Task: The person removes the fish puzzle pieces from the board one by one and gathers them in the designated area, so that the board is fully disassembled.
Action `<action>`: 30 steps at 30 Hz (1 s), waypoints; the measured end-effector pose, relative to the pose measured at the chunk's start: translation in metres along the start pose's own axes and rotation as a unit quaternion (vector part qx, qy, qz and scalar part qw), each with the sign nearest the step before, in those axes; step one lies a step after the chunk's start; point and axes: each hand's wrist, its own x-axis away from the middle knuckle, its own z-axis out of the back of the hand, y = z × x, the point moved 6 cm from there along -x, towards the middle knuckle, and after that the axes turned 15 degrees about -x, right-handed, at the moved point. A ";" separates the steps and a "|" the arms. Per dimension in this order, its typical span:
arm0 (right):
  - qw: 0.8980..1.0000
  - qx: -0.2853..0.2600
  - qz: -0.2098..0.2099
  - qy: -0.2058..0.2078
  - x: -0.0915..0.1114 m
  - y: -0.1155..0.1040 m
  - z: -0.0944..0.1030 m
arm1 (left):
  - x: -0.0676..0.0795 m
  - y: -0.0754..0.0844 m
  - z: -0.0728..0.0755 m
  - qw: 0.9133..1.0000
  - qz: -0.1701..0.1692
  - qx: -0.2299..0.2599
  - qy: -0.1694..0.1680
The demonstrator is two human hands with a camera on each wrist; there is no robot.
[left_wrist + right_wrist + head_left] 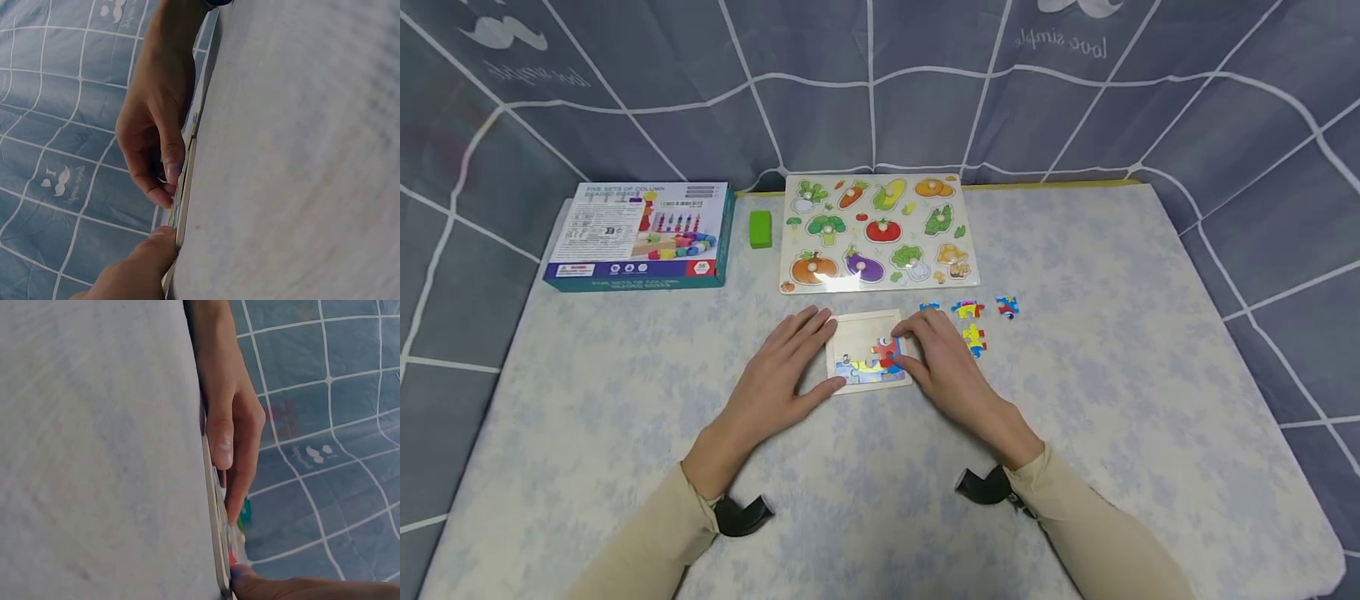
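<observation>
A small wooden puzzle tray lies on the table, with colourful jigsaw pieces along its near side and right part. My left hand rests at the tray's left edge, fingers extended and thumb on the near left corner. At the tray's right side, my right hand pinches a red and blue puzzle piece between thumb and fingers, low against the pieces in the tray. Part of that piece is hidden by the fingers. In the left wrist view, the right hand curls over the tray's edge.
Loose puzzle pieces lie right of the tray, one partly behind the right hand. Beyond stands a vegetable peg board. A green block and a boxed bead set are at the back left. A grid-patterned curtain hangs behind the table.
</observation>
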 end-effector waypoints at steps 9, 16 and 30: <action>0.998 -0.057 0.005 0.018 0.005 0.002 -0.005 | 0.004 0.002 -0.003 1.000 -0.007 -0.005 0.004; 0.996 -0.077 0.029 0.026 0.007 0.002 -0.009 | 0.007 0.002 -0.004 1.000 -0.004 -0.008 0.005; 0.996 -0.057 0.049 0.036 0.002 0.003 -0.004 | -0.005 0.001 0.001 1.000 0.004 0.005 -0.005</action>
